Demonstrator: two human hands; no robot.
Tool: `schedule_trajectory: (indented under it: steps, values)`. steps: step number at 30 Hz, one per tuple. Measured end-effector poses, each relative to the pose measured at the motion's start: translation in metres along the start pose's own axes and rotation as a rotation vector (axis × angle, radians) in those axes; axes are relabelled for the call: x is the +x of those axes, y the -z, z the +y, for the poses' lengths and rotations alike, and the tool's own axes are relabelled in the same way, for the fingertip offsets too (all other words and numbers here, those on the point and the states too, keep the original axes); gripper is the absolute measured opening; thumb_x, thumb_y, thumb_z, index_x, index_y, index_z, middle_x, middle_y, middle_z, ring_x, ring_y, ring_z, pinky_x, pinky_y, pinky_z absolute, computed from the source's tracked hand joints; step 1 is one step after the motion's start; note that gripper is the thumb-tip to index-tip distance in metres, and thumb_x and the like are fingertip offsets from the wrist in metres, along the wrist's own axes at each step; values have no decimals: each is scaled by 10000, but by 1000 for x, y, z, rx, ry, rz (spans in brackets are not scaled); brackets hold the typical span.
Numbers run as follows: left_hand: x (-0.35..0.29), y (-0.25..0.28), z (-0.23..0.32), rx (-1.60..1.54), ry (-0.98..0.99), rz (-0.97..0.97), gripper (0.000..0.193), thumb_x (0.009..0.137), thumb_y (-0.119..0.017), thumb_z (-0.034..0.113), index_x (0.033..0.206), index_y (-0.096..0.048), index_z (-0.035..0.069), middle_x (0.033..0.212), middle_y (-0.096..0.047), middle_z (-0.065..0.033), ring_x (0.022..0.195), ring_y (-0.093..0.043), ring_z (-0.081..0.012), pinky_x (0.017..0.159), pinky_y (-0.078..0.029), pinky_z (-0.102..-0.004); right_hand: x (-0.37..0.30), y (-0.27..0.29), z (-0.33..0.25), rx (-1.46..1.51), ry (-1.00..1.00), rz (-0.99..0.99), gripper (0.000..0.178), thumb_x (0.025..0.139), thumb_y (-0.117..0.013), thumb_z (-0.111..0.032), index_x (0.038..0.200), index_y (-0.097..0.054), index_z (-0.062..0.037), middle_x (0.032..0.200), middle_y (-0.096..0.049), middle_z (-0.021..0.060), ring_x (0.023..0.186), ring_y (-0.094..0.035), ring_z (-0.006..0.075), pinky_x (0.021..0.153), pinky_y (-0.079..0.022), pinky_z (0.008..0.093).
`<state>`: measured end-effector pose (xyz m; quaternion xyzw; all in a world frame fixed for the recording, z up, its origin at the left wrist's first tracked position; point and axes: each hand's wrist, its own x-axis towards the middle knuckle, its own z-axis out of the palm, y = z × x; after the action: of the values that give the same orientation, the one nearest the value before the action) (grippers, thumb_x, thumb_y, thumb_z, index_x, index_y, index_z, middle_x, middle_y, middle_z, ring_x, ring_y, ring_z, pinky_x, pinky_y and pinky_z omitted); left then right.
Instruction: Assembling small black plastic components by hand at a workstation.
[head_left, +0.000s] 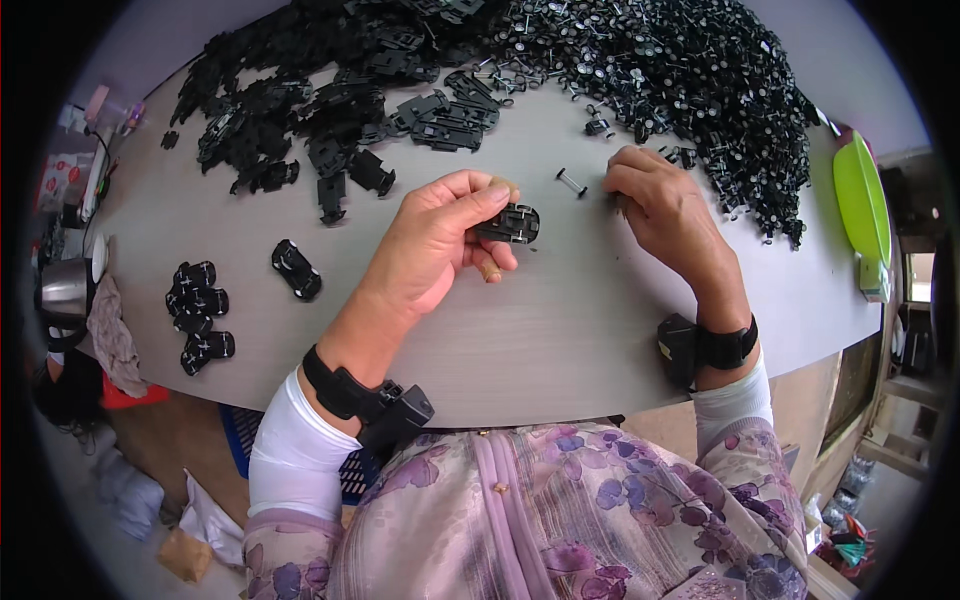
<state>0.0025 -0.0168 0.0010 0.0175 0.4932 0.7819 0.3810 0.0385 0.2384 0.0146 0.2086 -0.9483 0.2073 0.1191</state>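
A black toy car chassis [508, 226] is pinched between the thumb and fingers of my left hand [436, 235], above the middle of the table. Metal axles show across its upturned underside. My right hand [664, 200] is to the right of it, low over the table, with its fingers curled together. Whatever those fingertips hold, if anything, is hidden. Just left of them lies a loose wheel axle [571, 182], a thin metal rod with a small black wheel at each end.
A large heap of wheel axles [690, 90] covers the back right of the table [540, 350]. Black chassis parts [330, 110] are piled at the back left. Several chassis with axles [197, 300] lie at the left, near a single one [297, 270]. A green basin [860, 200] stands at the right edge.
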Motion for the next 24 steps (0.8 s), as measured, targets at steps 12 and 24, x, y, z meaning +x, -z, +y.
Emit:
schedule_trajectory:
  steps: [12,24]
  values:
    - [1,1,-2,13,-3,-40,276,977,-532,230,1092,-594,-13,876,-638,-98,658,-673,-183,525,-538,-262,-2,11,-14,85,-288,52,62,733,-641,4,788,-612,4,754,-600,115,666,-581,323,610,-461,407]
    - [2,3,-2,-97,32,-77,359,1014,-449,236,1156,-555,-75,1010,-643,-193,860,-692,-297,721,-574,-346,-8,-4,-12,-37,-293,43,157,703,-619,59,837,-564,-2,921,-550,112,770,-589,316,675,-462,400]
